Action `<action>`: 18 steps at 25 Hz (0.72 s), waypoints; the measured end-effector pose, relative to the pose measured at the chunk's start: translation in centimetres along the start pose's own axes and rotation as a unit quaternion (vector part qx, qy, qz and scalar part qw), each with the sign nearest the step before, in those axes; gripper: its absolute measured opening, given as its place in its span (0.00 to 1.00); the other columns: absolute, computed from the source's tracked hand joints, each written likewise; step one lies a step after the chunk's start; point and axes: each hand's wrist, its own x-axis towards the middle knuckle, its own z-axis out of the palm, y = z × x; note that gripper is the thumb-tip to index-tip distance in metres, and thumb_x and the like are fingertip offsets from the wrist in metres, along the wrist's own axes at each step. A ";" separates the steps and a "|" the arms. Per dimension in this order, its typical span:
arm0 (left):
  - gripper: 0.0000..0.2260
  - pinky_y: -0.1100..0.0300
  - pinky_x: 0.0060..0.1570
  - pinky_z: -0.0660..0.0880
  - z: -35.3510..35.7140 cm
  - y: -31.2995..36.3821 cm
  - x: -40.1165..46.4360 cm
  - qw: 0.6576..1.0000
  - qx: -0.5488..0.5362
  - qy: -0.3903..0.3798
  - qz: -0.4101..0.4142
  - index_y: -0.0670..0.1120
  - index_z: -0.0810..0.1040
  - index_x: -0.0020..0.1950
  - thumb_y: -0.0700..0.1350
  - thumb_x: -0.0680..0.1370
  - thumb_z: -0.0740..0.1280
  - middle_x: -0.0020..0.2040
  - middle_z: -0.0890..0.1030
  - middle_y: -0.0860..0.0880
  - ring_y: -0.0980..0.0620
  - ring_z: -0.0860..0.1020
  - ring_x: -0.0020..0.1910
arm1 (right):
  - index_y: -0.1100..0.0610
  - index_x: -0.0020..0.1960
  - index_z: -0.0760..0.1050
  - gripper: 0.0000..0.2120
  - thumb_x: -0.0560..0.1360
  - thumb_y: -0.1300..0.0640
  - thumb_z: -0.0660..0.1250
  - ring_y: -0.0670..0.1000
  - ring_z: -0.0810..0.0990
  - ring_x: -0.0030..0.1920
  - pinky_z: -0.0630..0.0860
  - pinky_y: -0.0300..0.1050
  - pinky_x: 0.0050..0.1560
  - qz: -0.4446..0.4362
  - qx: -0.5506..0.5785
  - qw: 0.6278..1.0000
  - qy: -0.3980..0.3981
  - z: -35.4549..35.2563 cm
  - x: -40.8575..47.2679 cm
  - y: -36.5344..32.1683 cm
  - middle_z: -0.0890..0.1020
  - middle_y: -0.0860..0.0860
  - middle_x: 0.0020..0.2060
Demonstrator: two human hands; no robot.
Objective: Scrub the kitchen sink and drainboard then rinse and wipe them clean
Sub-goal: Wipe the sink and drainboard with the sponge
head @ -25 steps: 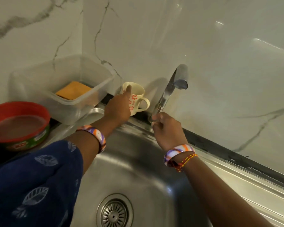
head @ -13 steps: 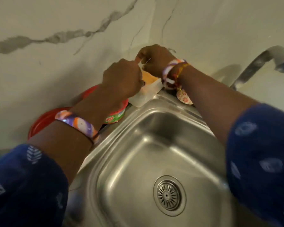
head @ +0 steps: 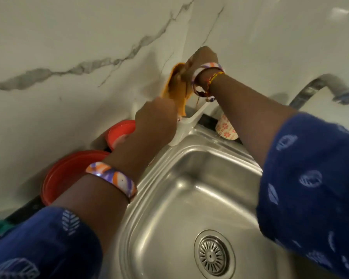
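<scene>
A: Marble wall (head: 69,47), white with grey veins, stands behind a steel sink (head: 189,198). What lies in the basin?

B: Only the drain (head: 212,255), near its front. A tap (head: 318,87) reaches in from the right.

A: Hands?

B: Both raised above the back left corner of the sink. The right hand (head: 201,61) grips the top of an orange cloth (head: 175,85), fingers curled round it. The cloth hangs down to the left hand (head: 155,119), which is clenched at its lower end; whether it grips the cloth or the tub below cannot be told.

A: The tub?

B: A clear tub (head: 181,125) sits on the rim at that corner, mostly hidden by the left hand.

A: Other items?

B: A flowered cup (head: 226,127) behind the sink, beside the right forearm. A red bowl (head: 69,172) on the worktop at left, and a red-rimmed container (head: 119,131) behind it. A bangle (head: 111,178) on the left wrist; the right wrist has one too, with threads.
</scene>
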 end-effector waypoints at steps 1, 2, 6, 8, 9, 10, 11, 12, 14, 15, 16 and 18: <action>0.12 0.54 0.46 0.70 -0.1 0.0 -0.1 1.000 0.006 -0.006 0.009 0.42 0.75 0.59 0.46 0.81 0.57 0.55 0.76 0.42 0.41 0.76 0.54 | 0.57 0.46 0.79 0.06 0.69 0.61 0.68 0.49 0.76 0.43 0.71 0.37 0.38 -0.007 0.021 0.999 0.048 -2.0 -1.0 -0.1 0.78 0.52 0.41; 0.12 0.55 0.45 0.69 -0.4 0.0 -0.4 1.000 -0.009 -0.011 0.008 0.42 0.75 0.59 0.46 0.81 0.57 0.56 0.76 0.42 0.41 0.76 0.55 | 0.55 0.44 0.77 0.06 0.68 0.62 0.67 0.49 0.76 0.41 0.70 0.34 0.35 -0.025 0.056 0.994 0.095 -4.3 -2.6 -0.2 0.78 0.51 0.40; 0.14 0.55 0.44 0.70 -2.8 1.2 -3.5 0.953 -0.286 0.093 -0.026 0.45 0.82 0.44 0.49 0.76 0.59 0.45 0.83 0.41 0.41 0.79 0.48 | 0.52 0.51 0.68 0.16 0.70 0.68 0.67 0.44 0.75 0.30 0.72 0.32 0.26 -0.050 0.248 0.963 0.091 -11.7 -11.8 1.2 0.76 0.48 0.32; 0.15 0.54 0.44 0.71 -4.2 3.5 -6.4 0.808 -0.576 0.048 -0.119 0.49 0.81 0.37 0.49 0.78 0.59 0.37 0.84 0.49 0.46 0.79 0.43 | 0.54 0.55 0.70 0.19 0.71 0.74 0.62 0.41 0.77 0.27 0.75 0.34 0.28 -0.027 0.341 0.939 0.038 -13.2 -17.0 3.3 0.79 0.49 0.33; 0.15 0.52 0.47 0.73 -4.6 4.9 -8.0 0.703 -0.696 -0.031 -0.146 0.49 0.81 0.42 0.50 0.81 0.57 0.39 0.84 0.51 0.48 0.79 0.43 | 0.55 0.55 0.72 0.20 0.71 0.76 0.60 0.39 0.77 0.27 0.75 0.33 0.30 -0.011 0.369 0.929 0.025 -13.4 -19.4 4.6 0.79 0.49 0.33; 0.17 0.49 0.50 0.75 -4.9 6.2 -9.6 0.596 -0.777 -0.125 -0.158 0.48 0.80 0.49 0.53 0.82 0.53 0.45 0.84 0.49 0.48 0.79 0.45 | 0.55 0.52 0.74 0.20 0.71 0.78 0.59 0.39 0.77 0.28 0.75 0.33 0.34 0.009 0.382 0.924 0.017 -13.3 -21.7 6.0 0.79 0.49 0.34; 0.22 0.47 0.50 0.77 -4.9 7.3 -11.2 0.527 -0.808 -0.207 -0.161 0.45 0.80 0.54 0.57 0.81 0.52 0.49 0.83 0.45 0.47 0.81 0.46 | 0.54 0.47 0.75 0.21 0.70 0.78 0.59 0.40 0.78 0.32 0.76 0.35 0.38 0.035 0.394 0.918 0.011 -13.0 -23.9 7.5 0.79 0.49 0.36; 0.25 0.47 0.47 0.79 -4.8 8.3 -12.8 0.505 -0.805 -0.274 -0.149 0.42 0.79 0.56 0.59 0.79 0.53 0.50 0.83 0.42 0.46 0.82 0.45 | 0.52 0.44 0.77 0.21 0.71 0.78 0.60 0.44 0.78 0.35 0.76 0.38 0.41 0.069 0.405 0.912 0.000 -12.6 -25.9 8.8 0.79 0.50 0.37; 0.21 0.52 0.41 0.80 -4.7 10.6 -15.7 0.544 -0.751 -0.345 -0.143 0.40 0.78 0.57 0.55 0.75 0.61 0.44 0.84 0.42 0.48 0.83 0.40 | 0.52 0.41 0.77 0.20 0.73 0.76 0.59 0.48 0.75 0.35 0.73 0.41 0.40 0.135 0.425 0.895 -0.016 -12.9 -29.8 11.2 0.79 0.51 0.36; 0.18 0.55 0.38 0.81 -4.5 11.7 -16.8 0.573 -0.725 -0.345 -0.162 0.39 0.77 0.58 0.49 0.74 0.65 0.40 0.84 0.43 0.49 0.82 0.38 | 0.52 0.41 0.77 0.19 0.74 0.75 0.59 0.49 0.73 0.33 0.71 0.41 0.38 0.154 0.436 0.886 -0.023 -13.3 -31.4 12.0 0.77 0.52 0.34; 0.15 0.57 0.33 0.80 -4.6 12.9 -17.7 0.597 -0.703 -0.341 -0.182 0.37 0.76 0.58 0.44 0.75 0.67 0.38 0.83 0.44 0.49 0.81 0.37 | 0.52 0.41 0.77 0.19 0.74 0.75 0.58 0.49 0.71 0.31 0.69 0.41 0.36 0.164 0.436 0.884 -0.019 -13.8 -33.0 12.7 0.76 0.52 0.33; 0.10 0.57 0.28 0.79 -5.2 14.8 -19.0 0.656 -0.654 -0.323 -0.194 0.38 0.75 0.56 0.38 0.76 0.67 0.40 0.80 0.43 0.49 0.78 0.38 | 0.50 0.41 0.76 0.19 0.73 0.74 0.60 0.47 0.73 0.33 0.71 0.39 0.38 0.149 0.384 0.911 0.020 -14.8 -36.0 13.9 0.77 0.50 0.34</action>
